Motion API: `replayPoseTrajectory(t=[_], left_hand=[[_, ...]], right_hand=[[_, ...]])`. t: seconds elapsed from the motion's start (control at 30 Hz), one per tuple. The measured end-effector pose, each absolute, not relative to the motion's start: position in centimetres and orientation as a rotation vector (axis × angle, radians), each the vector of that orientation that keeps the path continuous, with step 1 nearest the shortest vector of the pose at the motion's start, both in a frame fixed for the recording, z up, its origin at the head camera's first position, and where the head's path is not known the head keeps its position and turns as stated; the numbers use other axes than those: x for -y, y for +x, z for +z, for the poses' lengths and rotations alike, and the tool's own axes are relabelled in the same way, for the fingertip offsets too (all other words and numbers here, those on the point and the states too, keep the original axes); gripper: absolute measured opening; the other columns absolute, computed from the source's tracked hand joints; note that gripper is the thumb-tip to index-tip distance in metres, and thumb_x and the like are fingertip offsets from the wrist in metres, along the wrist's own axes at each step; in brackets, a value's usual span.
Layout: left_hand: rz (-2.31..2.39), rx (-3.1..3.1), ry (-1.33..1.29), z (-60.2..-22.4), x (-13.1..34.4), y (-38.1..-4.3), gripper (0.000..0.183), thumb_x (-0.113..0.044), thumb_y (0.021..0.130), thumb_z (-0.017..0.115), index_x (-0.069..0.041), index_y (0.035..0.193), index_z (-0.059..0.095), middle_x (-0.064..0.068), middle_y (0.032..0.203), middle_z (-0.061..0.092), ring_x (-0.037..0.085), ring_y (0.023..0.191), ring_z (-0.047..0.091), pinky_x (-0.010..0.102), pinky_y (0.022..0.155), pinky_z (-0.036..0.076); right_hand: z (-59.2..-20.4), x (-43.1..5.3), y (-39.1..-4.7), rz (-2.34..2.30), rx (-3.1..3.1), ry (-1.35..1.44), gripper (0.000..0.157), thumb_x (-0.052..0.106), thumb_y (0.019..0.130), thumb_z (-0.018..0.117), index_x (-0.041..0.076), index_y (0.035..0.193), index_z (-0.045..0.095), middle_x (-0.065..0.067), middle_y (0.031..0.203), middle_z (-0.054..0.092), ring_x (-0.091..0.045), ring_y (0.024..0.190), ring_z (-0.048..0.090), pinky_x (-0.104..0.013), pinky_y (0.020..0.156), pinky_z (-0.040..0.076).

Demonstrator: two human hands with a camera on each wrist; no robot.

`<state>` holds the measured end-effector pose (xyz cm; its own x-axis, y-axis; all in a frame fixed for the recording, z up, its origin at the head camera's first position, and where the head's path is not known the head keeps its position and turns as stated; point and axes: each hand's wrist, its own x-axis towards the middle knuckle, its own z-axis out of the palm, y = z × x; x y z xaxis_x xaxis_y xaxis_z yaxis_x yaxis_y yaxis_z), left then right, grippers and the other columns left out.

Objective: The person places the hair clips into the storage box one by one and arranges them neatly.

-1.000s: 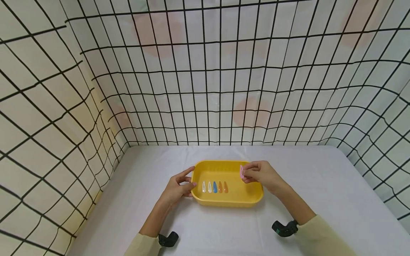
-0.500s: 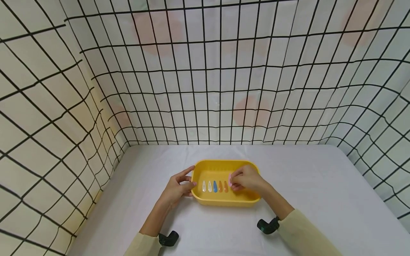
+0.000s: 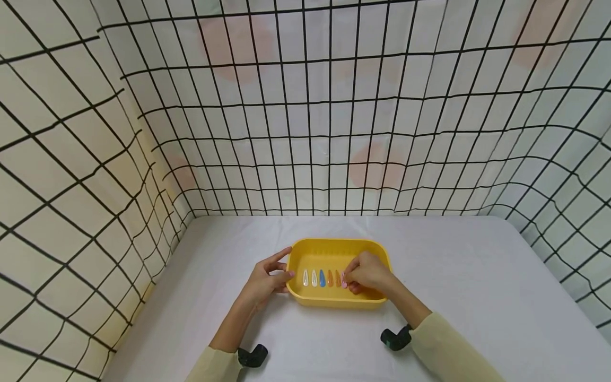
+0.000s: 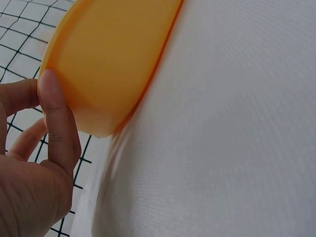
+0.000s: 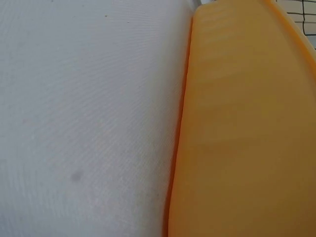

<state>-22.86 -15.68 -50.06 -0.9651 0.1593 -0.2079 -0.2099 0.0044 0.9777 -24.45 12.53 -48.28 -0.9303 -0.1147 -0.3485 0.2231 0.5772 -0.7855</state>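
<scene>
A yellow tray [image 3: 305, 301] sits on the white table, with a row of snap hair clips inside: two white ones, a blue hair clip [image 3: 322, 278] and two orange ones. My left hand [image 3: 265, 278] grips the tray's left end, thumb over the rim and fingers outside; the left wrist view shows the thumb [image 4: 52, 94] against the yellow wall. Inside the tray, my right hand [image 3: 369, 273] pinches a pink hair clip [image 3: 344, 280] at the right end of the row, beside the orange clips. Its fingertips partly cover this clip. The right wrist view shows only the tray's outer side [image 5: 242, 123] and cloth.
White cloth covers the table [image 3: 444, 265] around the tray. Black wire grid [image 3: 329, 132] over pale sheets stands at the back and both sides. A dark wrist camera [image 3: 253, 355] is on the left wrist, another [image 3: 396, 338] on the right.
My right hand has moved left and down into the tray, bringing the pink hair clip from the right side to the end of the row. The left hand has stayed on the rim.
</scene>
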Motion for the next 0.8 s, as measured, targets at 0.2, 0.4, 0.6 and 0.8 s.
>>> replayPoseTrajectory(t=[0.2,0.4,0.6,0.8], left_hand=[[2.041,-2.017,-0.055,-50.0,15.4,-22.8,0.07,0.003,0.088,0.074,-0.026,0.15,0.056,0.013,0.109,0.057,0.018,0.063,0.069,0.029,0.058,0.063],[2.038,-2.016,-0.038,-50.1,15.4,-22.9,0.069,0.003,0.088,0.074,-0.024,0.149,0.056,0.013,0.109,0.057,0.017,0.062,0.069,0.029,0.057,0.063],[2.009,-2.091,-0.039,-50.6,16.0,-22.5,0.063,-0.006,0.09,0.076,-0.024,0.147,0.058,0.013,0.111,0.056,0.017,0.064,0.067,0.029,0.062,0.064],[1.773,-2.448,-0.072,-50.0,17.8,-22.7,0.056,-0.041,0.093,0.076,-0.024,0.144,0.061,0.01,0.111,0.062,0.021,0.07,0.068,0.029,0.068,0.065]], right_hand=[[-48.0,-12.7,-23.9,-1.296,-2.477,0.087,0.004,0.004,0.088,0.074,0.0,0.088,0.075,-0.011,0.072,0.069,-0.018,0.055,0.066,-0.026,0.055,0.061],[-47.2,-14.0,-23.9,-1.381,-2.535,-0.041,0.016,0.017,0.094,0.075,0.003,0.1,0.072,-0.01,0.076,0.072,-0.021,0.063,0.07,-0.031,0.063,0.064],[-45.5,-17.4,-24.4,-1.442,-2.636,-0.278,0.022,0.023,0.099,0.07,0.004,0.11,0.072,-0.014,0.096,0.074,-0.023,0.079,0.072,-0.038,0.077,0.066],[-43.6,-23.5,-25.4,-1.241,-2.9,-0.441,0.029,0.031,0.102,0.066,0.007,0.115,0.071,-0.011,0.104,0.074,-0.023,0.091,0.07,-0.031,0.078,0.064]])
